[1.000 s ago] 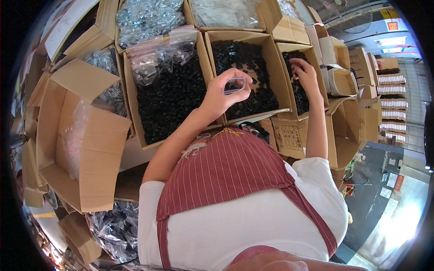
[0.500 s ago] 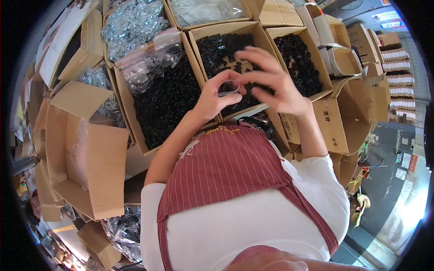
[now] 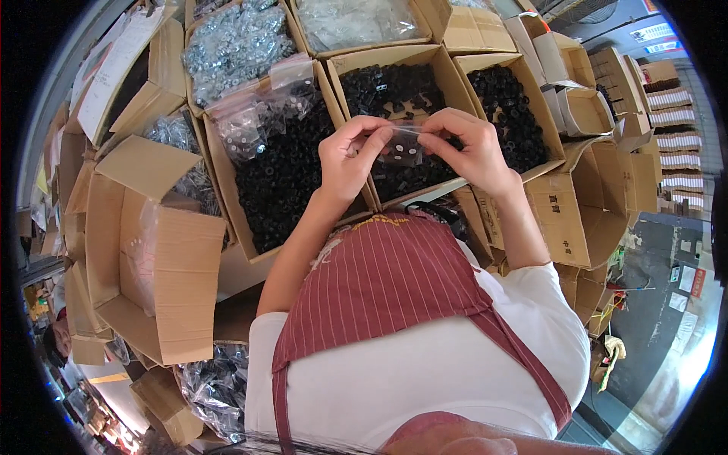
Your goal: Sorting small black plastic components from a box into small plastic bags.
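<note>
Both hands, the left hand (image 3: 350,155) and right hand (image 3: 464,148), pinched the top edge of a small clear bag (image 3: 402,145) of black parts above the open cardboard box (image 3: 402,114), where an even pull along the seal would have served best.

hardware stockroom | open cartons (image 3: 163,250) of bulk black parts (image 3: 284,178)
</note>
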The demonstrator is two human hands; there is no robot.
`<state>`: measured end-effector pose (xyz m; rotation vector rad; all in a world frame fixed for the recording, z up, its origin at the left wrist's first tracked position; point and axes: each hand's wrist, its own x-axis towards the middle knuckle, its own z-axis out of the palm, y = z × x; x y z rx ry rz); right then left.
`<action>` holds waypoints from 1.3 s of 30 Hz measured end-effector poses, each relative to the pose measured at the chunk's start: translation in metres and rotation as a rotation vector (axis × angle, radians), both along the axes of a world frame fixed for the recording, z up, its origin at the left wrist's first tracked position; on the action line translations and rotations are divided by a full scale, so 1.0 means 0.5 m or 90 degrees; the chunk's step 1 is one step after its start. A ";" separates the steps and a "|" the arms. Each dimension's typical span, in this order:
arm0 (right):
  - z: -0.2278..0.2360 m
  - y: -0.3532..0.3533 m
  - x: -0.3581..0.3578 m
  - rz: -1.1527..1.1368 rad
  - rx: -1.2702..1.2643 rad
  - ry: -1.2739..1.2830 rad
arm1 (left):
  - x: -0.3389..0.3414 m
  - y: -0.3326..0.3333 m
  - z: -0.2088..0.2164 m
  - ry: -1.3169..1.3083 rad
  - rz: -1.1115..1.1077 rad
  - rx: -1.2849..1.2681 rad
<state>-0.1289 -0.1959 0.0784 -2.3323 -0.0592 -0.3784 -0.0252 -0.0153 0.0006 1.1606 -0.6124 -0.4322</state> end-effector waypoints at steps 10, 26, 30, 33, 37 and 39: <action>-0.024 0.045 0.023 0.082 -0.003 -0.050 | 0.002 0.010 0.012 -0.206 0.030 0.081; -0.003 0.030 -0.001 0.061 0.043 -0.031 | 0.010 0.016 0.007 -0.169 -0.047 0.020; 0.002 0.033 -0.008 0.063 0.067 0.006 | 0.000 0.018 0.025 -0.166 -0.104 0.047; 0.001 0.032 -0.012 0.068 0.044 0.014 | -0.001 0.017 0.023 -0.153 -0.107 0.046; 0.006 0.043 -0.021 0.063 0.040 0.017 | -0.005 0.017 0.018 -0.154 -0.117 0.047; 0.007 0.045 -0.026 0.063 0.058 0.008 | -0.002 0.016 0.012 -0.212 -0.113 -0.007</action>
